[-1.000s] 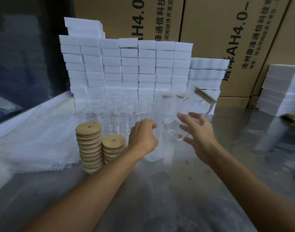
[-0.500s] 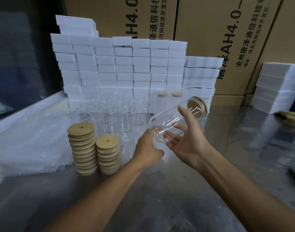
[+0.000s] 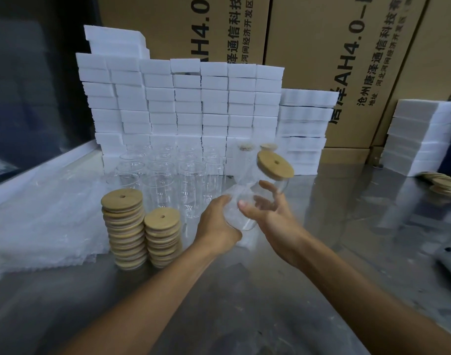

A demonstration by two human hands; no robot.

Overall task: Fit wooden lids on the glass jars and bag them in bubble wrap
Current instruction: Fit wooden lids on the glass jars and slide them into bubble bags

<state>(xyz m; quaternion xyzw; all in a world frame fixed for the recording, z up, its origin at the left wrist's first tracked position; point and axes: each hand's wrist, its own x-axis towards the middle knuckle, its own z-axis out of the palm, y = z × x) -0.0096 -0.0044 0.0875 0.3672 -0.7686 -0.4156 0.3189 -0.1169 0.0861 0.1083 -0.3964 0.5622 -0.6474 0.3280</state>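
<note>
Above the grey counter [image 3: 245, 290], in front of a wall of white foam blocks [image 3: 183, 98], the two hands hold one glass jar [image 3: 247, 208] between them. The jar is tilted, its closed end up and to the right. The left hand [image 3: 216, 226] grips the bottom part; the right hand [image 3: 268, 213] curls its fingers around the middle. The jar is clear and carries a round wooden lid [image 3: 275, 165] with a small hole. Two stacks of lids [image 3: 140, 231] stand just left of the hands.

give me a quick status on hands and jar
Left hand grips the bubble bag. Right hand holds the lidded jar, base entering the bag. Nothing blocking.
</note>
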